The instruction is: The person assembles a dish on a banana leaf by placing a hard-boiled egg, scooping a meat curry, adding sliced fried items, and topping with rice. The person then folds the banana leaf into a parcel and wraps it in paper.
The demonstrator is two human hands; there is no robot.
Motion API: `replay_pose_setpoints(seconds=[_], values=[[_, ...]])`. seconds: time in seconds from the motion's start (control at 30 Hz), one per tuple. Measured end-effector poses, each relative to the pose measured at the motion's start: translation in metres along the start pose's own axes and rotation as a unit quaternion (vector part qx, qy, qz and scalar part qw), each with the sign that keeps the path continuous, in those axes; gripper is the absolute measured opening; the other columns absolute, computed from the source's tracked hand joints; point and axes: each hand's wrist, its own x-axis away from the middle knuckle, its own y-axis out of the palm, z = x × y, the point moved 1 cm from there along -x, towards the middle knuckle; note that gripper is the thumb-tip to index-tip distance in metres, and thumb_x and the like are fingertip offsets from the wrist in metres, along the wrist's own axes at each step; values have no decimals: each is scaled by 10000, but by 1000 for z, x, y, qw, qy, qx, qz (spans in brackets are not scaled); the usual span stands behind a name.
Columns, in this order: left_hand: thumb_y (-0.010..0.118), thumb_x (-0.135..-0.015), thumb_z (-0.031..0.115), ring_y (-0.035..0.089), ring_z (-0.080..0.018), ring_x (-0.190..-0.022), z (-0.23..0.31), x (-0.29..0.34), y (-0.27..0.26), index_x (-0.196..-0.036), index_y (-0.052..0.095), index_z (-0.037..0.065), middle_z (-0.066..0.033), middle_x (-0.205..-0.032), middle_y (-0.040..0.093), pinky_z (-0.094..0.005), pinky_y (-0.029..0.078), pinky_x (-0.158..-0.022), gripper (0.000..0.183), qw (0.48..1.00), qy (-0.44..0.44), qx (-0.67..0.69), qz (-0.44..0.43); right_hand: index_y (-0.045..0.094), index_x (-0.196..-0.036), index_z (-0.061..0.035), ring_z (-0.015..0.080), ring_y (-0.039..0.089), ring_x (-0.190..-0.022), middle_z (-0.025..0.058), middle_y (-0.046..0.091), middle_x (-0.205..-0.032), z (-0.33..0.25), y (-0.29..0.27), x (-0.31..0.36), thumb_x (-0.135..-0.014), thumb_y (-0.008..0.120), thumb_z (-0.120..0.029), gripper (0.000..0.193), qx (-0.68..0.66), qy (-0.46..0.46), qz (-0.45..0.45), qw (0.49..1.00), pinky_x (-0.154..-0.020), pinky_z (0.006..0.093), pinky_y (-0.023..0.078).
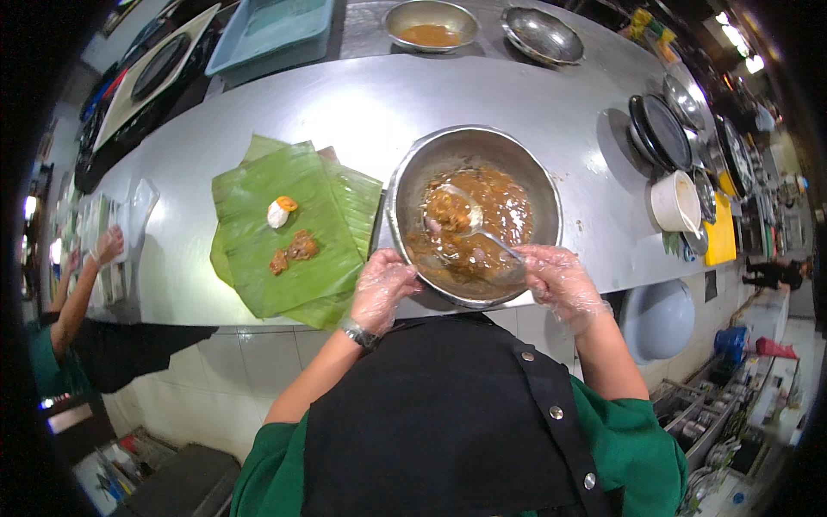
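A large steel bowl (413,168) of brown stew with meat pieces stands on the steel counter in front of me. My right hand (560,284), in a clear plastic glove, holds a metal spoon (469,220) whose scoop lies in the stew. My left hand (381,289), also gloved, grips the bowl's near rim. Left of the bowl lie stacked green banana leaves (258,220) carrying half a boiled egg (280,211) and a few brown meat pieces (295,250).
Another person's hand (108,246) reaches onto the steel counter (370,95) at far left. At the back stand a light blue tray (267,30), a steel bowl of sauce (431,24) and a strainer (543,34). Stacked pans and a white cup (676,200) sit right.
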Motion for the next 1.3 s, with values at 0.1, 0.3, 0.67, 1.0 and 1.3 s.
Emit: replay_pose_setpoints(seconds=[0.1, 0.3, 0.67, 1.0, 1.3], values=[[650, -928, 106, 653, -170, -810, 0, 2, 1, -1096, 489, 52, -70, -947, 630, -327, 574, -739, 239, 1000, -11, -7, 7, 618, -1221, 5, 35, 408, -524, -45, 479, -642, -17, 18, -7, -963, 589, -123, 289, 23, -16, 0, 1000, -445, 184, 295], [649, -947, 195, 631, -152, -778, -11, 3, -5, -1094, 545, 23, -65, -934, 621, -311, 544, -717, 249, 996, -68, -58, -2, 618, -1238, 8, 25, 419, -550, -66, 463, -655, -34, 100, -44, -946, 605, -132, 324, 108, -51, -122, 985, -474, 185, 314], [684, -939, 252, 616, -146, -830, -21, 15, -32, -1148, 598, 38, -50, -1003, 649, -311, 531, -728, 310, 997, -43, -48, -52, 629, -1257, -68, 343, 687, -877, 188, 673, -914, -14, 223, -93, -870, 599, -104, 390, 707, -311, -118, 625, -754, 453, 546], [650, -947, 202, 622, -161, -830, -2, 12, -9, -1202, 518, 15, -71, -996, 602, -310, 534, -752, 343, 996, -61, -62, -18, 635, -1224, -57, 338, 689, -934, 159, 705, -1043, -33, 135, -71, -877, 642, -152, 360, 516, -346, -104, 777, -816, 421, 546], [628, -962, 156, 652, -168, -831, -4, 0, 5, -1130, 579, 22, -67, -997, 623, -304, 571, -728, 221, 994, -69, -66, -61, 645, -1204, 5, 275, 669, -1013, 191, 698, -1098, -34, -44, -43, -960, 541, -161, 312, 557, -150, 216, 788, -894, 382, 504]])
